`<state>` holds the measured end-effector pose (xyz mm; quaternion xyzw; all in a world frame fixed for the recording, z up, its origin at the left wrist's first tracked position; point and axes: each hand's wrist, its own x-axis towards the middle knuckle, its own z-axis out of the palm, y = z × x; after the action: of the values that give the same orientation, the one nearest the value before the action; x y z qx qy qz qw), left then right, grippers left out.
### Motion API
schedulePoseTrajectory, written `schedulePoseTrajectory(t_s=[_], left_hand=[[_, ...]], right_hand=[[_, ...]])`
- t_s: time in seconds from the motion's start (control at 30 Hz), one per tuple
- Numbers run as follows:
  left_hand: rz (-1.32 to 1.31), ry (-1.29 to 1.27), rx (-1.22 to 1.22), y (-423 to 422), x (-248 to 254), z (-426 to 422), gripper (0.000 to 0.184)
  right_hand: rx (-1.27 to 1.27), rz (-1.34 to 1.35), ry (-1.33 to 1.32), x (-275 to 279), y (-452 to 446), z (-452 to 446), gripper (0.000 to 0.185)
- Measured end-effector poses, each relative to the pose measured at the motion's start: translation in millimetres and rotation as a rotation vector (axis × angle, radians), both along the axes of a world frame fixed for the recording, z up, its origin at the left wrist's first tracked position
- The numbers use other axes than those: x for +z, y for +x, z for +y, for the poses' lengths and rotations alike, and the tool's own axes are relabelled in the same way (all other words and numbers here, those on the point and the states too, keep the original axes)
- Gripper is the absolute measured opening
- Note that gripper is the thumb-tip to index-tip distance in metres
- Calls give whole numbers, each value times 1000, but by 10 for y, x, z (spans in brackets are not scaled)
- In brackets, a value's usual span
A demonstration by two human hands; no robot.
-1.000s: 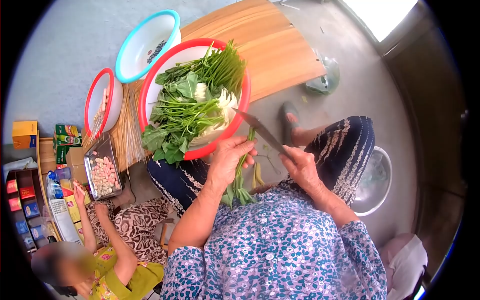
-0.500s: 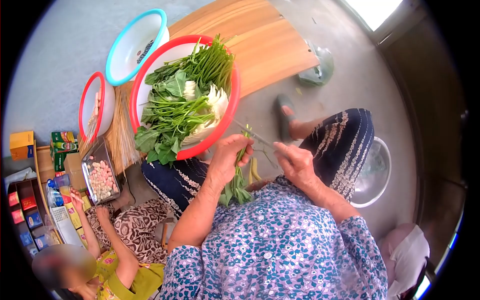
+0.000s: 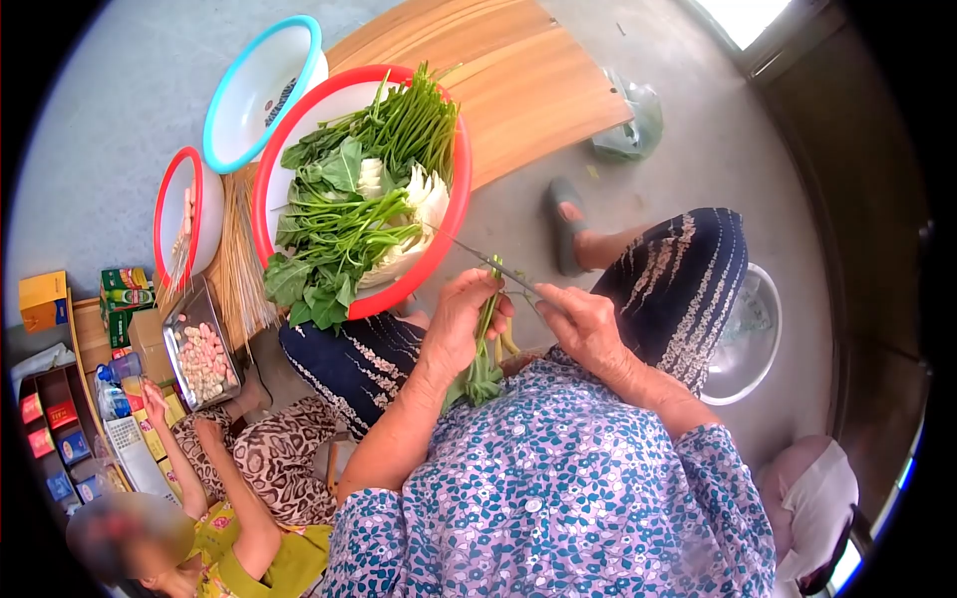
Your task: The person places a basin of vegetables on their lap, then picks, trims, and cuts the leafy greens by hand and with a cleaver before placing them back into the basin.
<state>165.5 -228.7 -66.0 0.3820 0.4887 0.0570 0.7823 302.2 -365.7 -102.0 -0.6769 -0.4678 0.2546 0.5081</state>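
Observation:
My left hand (image 3: 464,317) is closed around a small bunch of leafy greens (image 3: 482,377), stems up and leaves hanging toward my lap. My right hand (image 3: 583,327) grips a thin knife (image 3: 474,251); its handle is hidden in the fingers. The blade crosses the stem tops just above my left hand, and its tip overlaps the basin's rim in view. Beyond my hands, a large white basin with a red rim (image 3: 463,194) holds leafy greens (image 3: 344,224), bundled stems (image 3: 424,130) and pale cabbage-like pieces (image 3: 427,199).
The basin rests on a wooden board (image 3: 508,75). Farther left are a blue-rimmed basin (image 3: 211,125), a smaller red-rimmed basin (image 3: 159,214), thin sticks (image 3: 239,254) and a metal tray (image 3: 171,334) of pink and pale pieces. Another person (image 3: 239,498) sits lower left. A metal bowl (image 3: 773,344) stands right.
The knife has slid a little up and left across the stems, its tip now farther over the basin's rim. My left hand still holds the greens; the view has shifted slightly.

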Motion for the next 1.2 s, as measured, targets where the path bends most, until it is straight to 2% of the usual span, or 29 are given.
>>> schedulePoseTrajectory(t_s=[0.37, 0.7, 0.8, 0.87, 1.0, 1.07, 1.2], left_hand=[[25, 0, 161, -61, -51, -93, 16], [-13, 57, 60, -95, -64, -61, 21], [62, 66, 21, -63, -50, -43, 19], [136, 107, -39, -45, -65, -33, 16], [82, 197, -106, 12, -52, -47, 15], [-2, 408, -147, 14, -100, -89, 16], [15, 420, -126, 27, -52, -57, 15]], right_hand=[[8, -5, -4, -28, -20, -6, 29], [62, -77, 18, -57, -8, -26, 33], [64, -52, 8, -67, 2, -36, 33], [48, -28, 9, -68, 6, -45, 32], [19, -17, -31, -115, 36, -85, 29], [-10, -7, -102, -155, 35, -99, 25], [-48, 72, -25, -97, 77, -83, 24]])
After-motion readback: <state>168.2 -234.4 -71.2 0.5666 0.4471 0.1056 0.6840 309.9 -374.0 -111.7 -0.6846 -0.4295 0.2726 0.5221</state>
